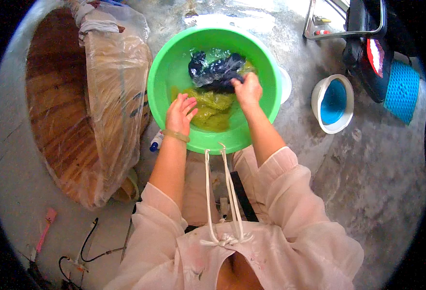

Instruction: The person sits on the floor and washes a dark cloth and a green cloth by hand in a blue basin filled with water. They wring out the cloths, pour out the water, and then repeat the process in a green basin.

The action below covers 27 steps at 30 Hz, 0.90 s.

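Note:
A round green plastic basin (218, 139) with water in it stands on the floor before me. A dark cloth (216, 70) lies bunched and wet toward the far side of the basin. My right hand (248, 90) pinches the right end of this cloth between thumb and fingers. Nearer me, a yellow-green cloth (213, 108) is spread under the water. My left hand (181, 113) is above the left side of the basin with its fingers apart, beside the yellow-green cloth, and holds nothing. A pale bangle (176, 136) circles my left wrist.
A large wooden tub (59, 90), partly wrapped in clear plastic sheet (115, 90), lies close at left. A bottle with a blue cap (154, 146) sits by the basin. At right are a white bowl (348, 94) with blue inside, a blue textured basket (401, 92) and a metal-framed chair (343, 35).

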Each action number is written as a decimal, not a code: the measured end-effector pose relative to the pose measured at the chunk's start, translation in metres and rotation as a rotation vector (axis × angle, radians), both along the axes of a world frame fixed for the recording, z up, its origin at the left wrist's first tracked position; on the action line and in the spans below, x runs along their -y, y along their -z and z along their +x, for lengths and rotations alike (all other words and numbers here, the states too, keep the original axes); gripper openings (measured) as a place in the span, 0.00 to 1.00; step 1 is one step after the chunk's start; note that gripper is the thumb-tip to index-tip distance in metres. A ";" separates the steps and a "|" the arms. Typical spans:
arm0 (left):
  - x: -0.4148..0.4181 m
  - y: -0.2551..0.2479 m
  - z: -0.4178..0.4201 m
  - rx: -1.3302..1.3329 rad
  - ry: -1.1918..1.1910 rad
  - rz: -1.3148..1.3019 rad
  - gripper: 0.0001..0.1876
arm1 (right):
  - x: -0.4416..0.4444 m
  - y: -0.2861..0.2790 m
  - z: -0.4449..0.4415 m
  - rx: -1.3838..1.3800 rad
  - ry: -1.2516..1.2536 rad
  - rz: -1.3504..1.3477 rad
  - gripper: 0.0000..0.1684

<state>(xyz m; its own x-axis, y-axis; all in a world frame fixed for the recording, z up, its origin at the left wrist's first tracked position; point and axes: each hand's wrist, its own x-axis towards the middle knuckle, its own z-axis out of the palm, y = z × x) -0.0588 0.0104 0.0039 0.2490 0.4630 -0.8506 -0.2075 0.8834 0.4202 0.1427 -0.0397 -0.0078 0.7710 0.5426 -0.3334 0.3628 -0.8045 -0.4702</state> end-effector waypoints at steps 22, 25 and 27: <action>-0.020 0.005 0.005 0.559 0.005 -0.327 0.23 | 0.015 -0.130 -0.115 -0.343 -0.510 0.629 0.18; -0.014 -0.015 0.026 0.622 -0.123 -0.154 0.18 | -0.002 -0.084 -0.100 -0.161 -0.460 0.556 0.13; -0.012 -0.014 0.030 0.471 -0.261 -0.100 0.16 | -0.017 -0.059 -0.084 -0.038 -0.395 0.533 0.12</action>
